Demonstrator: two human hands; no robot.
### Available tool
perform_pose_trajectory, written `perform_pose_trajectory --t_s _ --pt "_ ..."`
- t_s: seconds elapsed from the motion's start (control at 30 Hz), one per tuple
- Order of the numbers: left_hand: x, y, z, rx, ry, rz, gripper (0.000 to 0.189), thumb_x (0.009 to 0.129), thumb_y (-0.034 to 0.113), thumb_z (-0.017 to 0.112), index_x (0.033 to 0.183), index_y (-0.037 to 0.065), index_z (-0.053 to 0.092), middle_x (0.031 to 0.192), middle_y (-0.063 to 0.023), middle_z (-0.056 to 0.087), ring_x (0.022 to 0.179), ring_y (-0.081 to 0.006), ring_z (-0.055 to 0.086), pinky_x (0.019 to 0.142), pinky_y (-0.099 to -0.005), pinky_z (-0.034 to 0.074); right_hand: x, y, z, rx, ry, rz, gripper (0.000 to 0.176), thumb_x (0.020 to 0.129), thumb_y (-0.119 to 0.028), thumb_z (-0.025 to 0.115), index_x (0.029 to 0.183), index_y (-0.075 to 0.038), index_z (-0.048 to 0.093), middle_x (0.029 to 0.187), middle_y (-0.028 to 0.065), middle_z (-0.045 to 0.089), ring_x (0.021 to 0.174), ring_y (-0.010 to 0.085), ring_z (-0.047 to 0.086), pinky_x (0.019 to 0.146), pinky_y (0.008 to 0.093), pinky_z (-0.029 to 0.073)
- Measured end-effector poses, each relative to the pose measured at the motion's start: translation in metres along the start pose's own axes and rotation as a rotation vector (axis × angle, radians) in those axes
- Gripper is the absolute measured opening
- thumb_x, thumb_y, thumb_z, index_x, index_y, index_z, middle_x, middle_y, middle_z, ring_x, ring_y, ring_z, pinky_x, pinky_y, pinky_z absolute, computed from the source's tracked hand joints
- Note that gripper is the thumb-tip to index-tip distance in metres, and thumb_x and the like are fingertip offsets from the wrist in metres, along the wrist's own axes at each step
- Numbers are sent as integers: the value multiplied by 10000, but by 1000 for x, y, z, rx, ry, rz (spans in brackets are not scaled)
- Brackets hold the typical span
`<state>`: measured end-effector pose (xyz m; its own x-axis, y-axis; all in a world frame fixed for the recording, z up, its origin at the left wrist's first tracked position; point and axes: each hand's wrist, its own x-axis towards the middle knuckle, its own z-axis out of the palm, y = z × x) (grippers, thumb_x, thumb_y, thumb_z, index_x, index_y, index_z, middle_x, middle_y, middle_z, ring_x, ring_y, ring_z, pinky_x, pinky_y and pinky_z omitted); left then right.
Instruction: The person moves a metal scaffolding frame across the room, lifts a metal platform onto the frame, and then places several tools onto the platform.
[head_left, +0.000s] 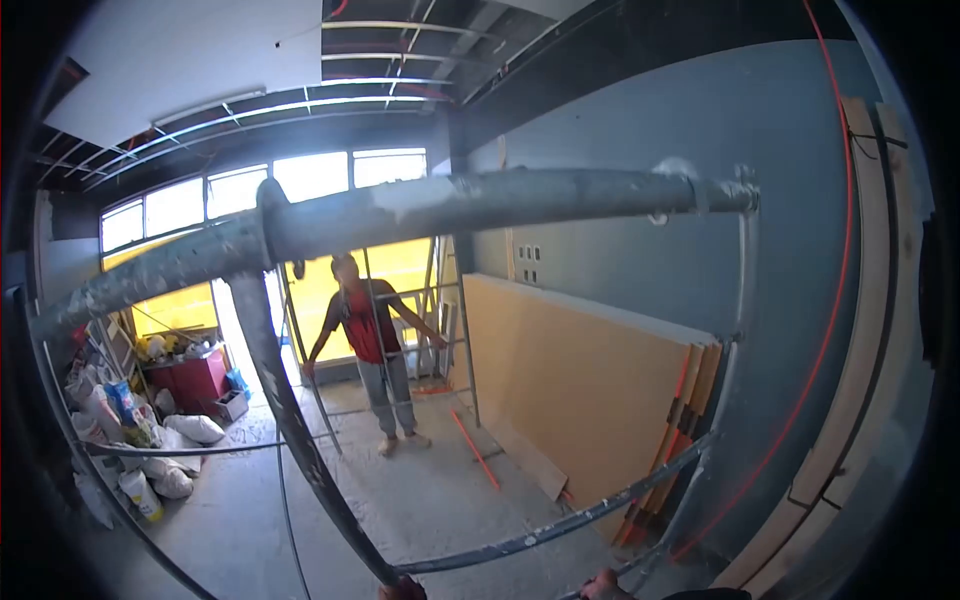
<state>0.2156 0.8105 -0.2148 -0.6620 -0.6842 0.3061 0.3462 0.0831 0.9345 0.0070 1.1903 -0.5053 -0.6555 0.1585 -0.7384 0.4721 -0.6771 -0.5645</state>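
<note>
A paint-spattered metal scaffold frame (560, 195) fills the near view, its thick top tube crossing from left to right. At the bottom edge, my left hand (402, 590) is closed around the lower end of the frame's slanting tube (300, 440). My right hand (603, 586) shows only in part, further right at the bottom edge, with its fingers curled on a lower tube of the frame. Most of both hands is cut off by the picture's edge.
Beyond the frame, a person (372, 320) stands holding another metal frame (472, 360). Large boards (570, 370) lean against the right wall. Timber lengths (870, 330) and a red cable (828, 340) are at far right. Sacks (195, 429) and a bucket (140, 493) lie left.
</note>
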Motion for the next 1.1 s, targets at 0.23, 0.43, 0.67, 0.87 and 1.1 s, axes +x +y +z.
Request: perform_pose_trajectory --t_s 0.23,0.43,0.67,0.87,1.1 --pt "-20 -14 82 -230 68 -89 250 909 234 595 747 129 438 569 -9 446 453 -142 435 379 -274 346 -9 -57 -4 -479 -242 -369 344 744 -204 607 1026 -131 423 882 83 457 724 193 467 627 380 399" --pt "3 -120 94 465 82 856 368 894 122 543 556 112 397 492 -8 382 432 -121 377 400 -302 311 -4 -78 -16 -765 -244 -637 453 752 -115 592 1161 -103 398 957 141 484 827 206 498 716 410 428" --pt "-21 -37 112 148 -139 -101 390 924 272 574 594 83 483 480 -77 469 389 -194 412 365 -342 313 67 -82 -12 -694 -242 -527 449 754 -129 606 1156 -103 407 945 135 477 824 200 494 701 400 427" --pt "-26 -28 146 -304 -170 -316 351 915 272 573 615 160 429 489 5 417 386 -135 402 343 -273 285 107 -91 -1 68 -117 -94 219 813 -367 575 880 -179 483 736 -3 409 603 155 416 489 323 364" --pt "-30 -23 143 -297 -196 -107 357 916 311 542 645 123 405 570 -32 450 459 -157 436 412 -277 359 93 -83 11 251 40 -31 215 854 -367 530 936 -177 470 735 -3 396 593 151 407 498 319 367"
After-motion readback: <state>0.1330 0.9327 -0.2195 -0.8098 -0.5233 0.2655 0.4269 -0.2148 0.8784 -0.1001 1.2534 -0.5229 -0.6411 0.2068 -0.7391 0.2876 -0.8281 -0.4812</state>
